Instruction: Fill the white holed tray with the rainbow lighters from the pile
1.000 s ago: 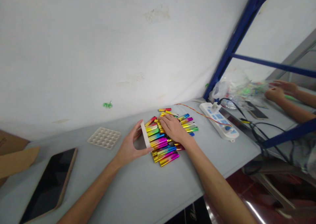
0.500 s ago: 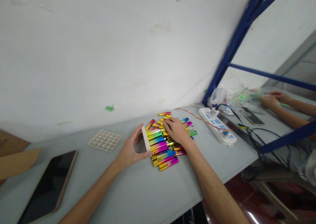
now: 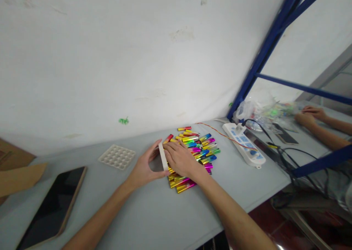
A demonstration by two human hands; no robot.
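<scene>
My left hand grips a white tray that stands on its edge, thumb at the lower end and fingers at the upper end. Against the tray's right side, my right hand lies over a heap of shiny multicoloured tubes, its fingers close together near the tray. What is under its palm is hidden, so I cannot tell whether it grips any tubes. Several tubes show above, below and to the right of that hand.
A second white tray with round pockets lies left. Farther left are a phone and cardboard. At right are a power strip, cables, a blue frame, plastic bags and another person's hands.
My right hand has moved left and slightly down, from the top of the heap to beside the held tray. More tubes at the heap's right show. My left hand stays on the tray.
</scene>
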